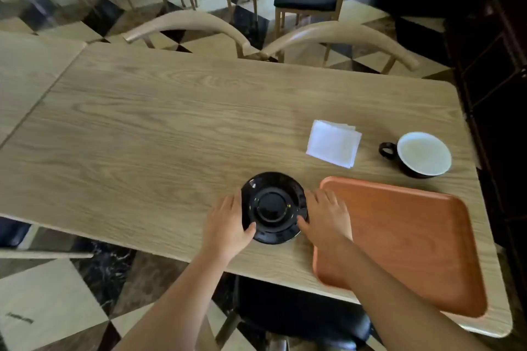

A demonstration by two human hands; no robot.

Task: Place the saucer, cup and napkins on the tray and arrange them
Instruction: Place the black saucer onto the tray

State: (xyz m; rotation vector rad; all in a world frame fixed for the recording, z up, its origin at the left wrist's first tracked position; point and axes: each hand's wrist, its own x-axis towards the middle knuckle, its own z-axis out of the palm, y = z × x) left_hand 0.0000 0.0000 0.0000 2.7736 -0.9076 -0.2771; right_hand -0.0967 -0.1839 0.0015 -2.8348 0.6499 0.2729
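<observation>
A black saucer [273, 207] lies on the wooden table just left of an orange tray [413, 236]. My left hand [228, 226] grips the saucer's left rim and my right hand [325, 218] grips its right rim, thumbs on top. My right forearm crosses the tray's near left corner. A stack of white napkins [333, 143] lies on the table beyond the tray. To the right of the napkins stands a black cup [422, 154] with a white inside, its handle pointing left. The tray holds nothing.
The wooden table [171, 134] ends just right of the tray and cup. Two curved wooden chair backs [194, 24] stand along its far edge. A dark-seated chair [302, 319] sits under the near edge. A second table [25, 71] adjoins on the left.
</observation>
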